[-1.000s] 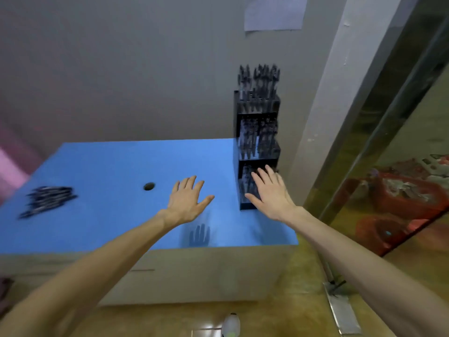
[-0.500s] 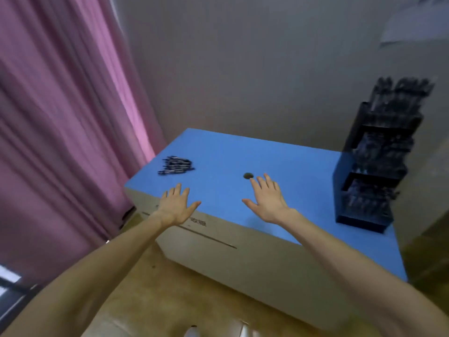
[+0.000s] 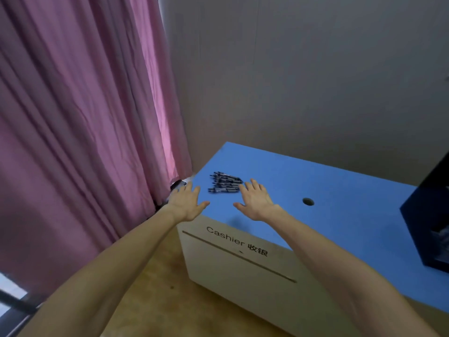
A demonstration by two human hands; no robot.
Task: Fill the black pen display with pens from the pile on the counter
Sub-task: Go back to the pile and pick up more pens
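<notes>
A pile of dark pens (image 3: 224, 183) lies near the left end of the blue counter (image 3: 340, 195). My right hand (image 3: 255, 201) hovers flat with spread fingers just right of the pile, fingertips close to the nearest pens. My left hand (image 3: 188, 203) is stretched out flat at the counter's left corner, left of the pile. Neither hand holds anything. The black pen display (image 3: 427, 220) shows only partly at the right edge of the view.
A pink curtain (image 3: 85, 142) hangs close to the counter's left end. A round hole (image 3: 308, 201) sits in the counter top between the pile and the display. A grey wall stands behind. The counter front reads "Cashier".
My view has swung left from the display to the pen pile. Both hands moved left across the counter and now flank the pile, still flat and holding nothing.
</notes>
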